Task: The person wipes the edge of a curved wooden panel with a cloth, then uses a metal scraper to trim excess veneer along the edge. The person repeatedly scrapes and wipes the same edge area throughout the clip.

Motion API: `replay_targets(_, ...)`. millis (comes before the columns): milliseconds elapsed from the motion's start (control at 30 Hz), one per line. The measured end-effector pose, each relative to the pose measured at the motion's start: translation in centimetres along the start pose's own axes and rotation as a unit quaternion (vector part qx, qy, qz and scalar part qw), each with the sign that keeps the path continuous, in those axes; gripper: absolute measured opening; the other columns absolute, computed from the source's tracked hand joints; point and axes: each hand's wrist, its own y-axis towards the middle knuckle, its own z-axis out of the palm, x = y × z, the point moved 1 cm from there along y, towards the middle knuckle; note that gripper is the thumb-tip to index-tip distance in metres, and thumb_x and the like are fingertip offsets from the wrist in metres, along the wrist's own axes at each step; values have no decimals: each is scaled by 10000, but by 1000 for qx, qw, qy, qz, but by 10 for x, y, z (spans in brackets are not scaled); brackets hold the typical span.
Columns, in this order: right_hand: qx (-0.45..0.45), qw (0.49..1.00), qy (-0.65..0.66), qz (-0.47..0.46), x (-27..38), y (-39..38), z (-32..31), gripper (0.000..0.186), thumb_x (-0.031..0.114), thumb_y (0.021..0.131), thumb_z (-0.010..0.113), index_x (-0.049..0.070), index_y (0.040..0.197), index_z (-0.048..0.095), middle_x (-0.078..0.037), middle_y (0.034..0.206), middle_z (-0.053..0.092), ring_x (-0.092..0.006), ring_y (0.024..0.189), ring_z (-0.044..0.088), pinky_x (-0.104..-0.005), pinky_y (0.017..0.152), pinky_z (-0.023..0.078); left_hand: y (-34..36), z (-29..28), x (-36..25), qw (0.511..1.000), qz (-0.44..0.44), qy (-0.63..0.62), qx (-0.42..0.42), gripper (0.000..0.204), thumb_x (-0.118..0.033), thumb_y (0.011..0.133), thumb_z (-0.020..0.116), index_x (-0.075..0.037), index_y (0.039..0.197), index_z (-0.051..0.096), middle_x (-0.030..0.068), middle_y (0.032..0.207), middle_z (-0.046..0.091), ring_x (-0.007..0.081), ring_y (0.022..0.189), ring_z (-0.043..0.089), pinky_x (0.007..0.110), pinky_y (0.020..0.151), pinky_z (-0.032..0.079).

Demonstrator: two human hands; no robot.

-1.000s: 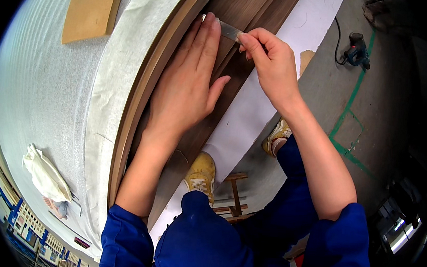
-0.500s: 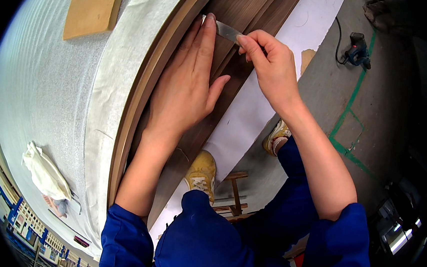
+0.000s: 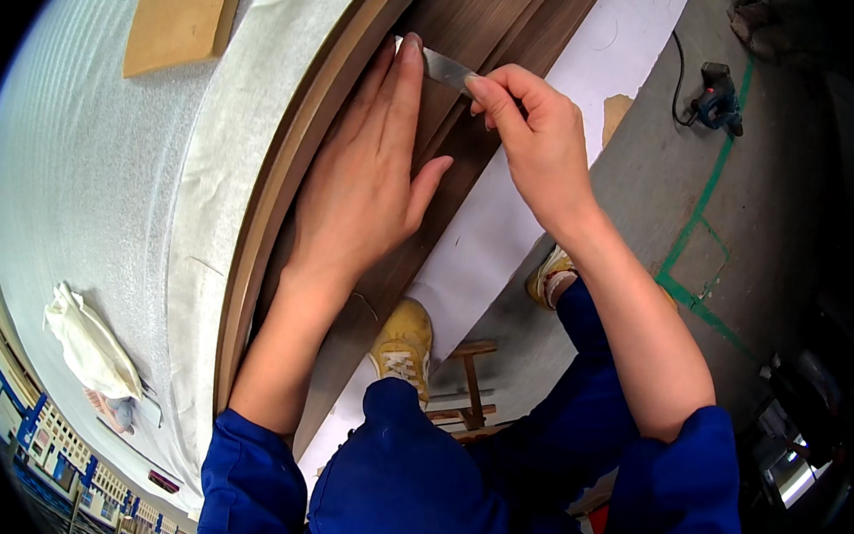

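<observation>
My left hand (image 3: 358, 181) lies flat with its fingers stretched out along the inner side of a brown wood-grain panel edge (image 3: 303, 127). Its fingertips rest at the far end of a thin flat metal blade (image 3: 446, 69). Between thumb and bent fingers, my right hand (image 3: 533, 125) pinches the near end of that blade. The blade spans the gap between both hands, over the stepped wood-grain surface (image 3: 467, 14). What the blade's tip touches under my left fingers is hidden.
White foam sheeting (image 3: 103, 171) covers the surface on the left, with a tan board (image 3: 186, 12) and a white cloth bag (image 3: 90, 346) on it. White paper (image 3: 480, 231) lies along the panel. A corded power tool (image 3: 718, 99) sits on the floor at right, by green tape (image 3: 703, 203).
Both hands and the blade have shifted slightly to the left and toward me along the panel edge. The grip on the blade looks the same.
</observation>
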Motion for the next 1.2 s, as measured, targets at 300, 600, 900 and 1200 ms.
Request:
replay_targets(300, 5, 1000, -15, 3, 5, -6, 3, 241, 191, 944, 638, -19, 826, 648, -94, 723, 640, -194, 636, 583, -328, 581, 450, -5, -2, 1, 1000, 7, 1, -3, 920, -153, 850, 706, -11, 1554, 130, 170, 1568, 323, 365, 1426, 338, 408, 1143, 341)
replay_targets(600, 6, 1000, -8, 3, 5, -11, 7, 238, 186, 943, 638, -21, 824, 647, -98, 733, 639, -207, 652, 585, -339, 592, 448, -12, -4, 0, 1000, 0, 1, 2, 922, -149, 847, 708, -7, 1552, 131, 168, 1569, 321, 364, 1425, 340, 413, 1141, 342)
replay_targets(900, 11, 1000, -12, -2, 6, -15, 10, 244, 189, 942, 637, -23, 821, 644, -105, 736, 639, -226, 681, 596, -347, 620, 458, -18, -6, 0, 1000, -5, 5, 5, 926, -151, 842, 715, -5, 1550, 136, 166, 1570, 319, 358, 1428, 338, 411, 1142, 343)
replay_targets(1200, 13, 1000, -11, -8, 4, -20, 14, 242, 190, 941, 641, -18, 817, 642, -103, 728, 635, -236, 683, 592, -356, 621, 456, -25, -8, 0, 1000, -6, 12, 6, 927, -155, 838, 719, 2, 1546, 142, 167, 1571, 316, 357, 1430, 334, 408, 1143, 341)
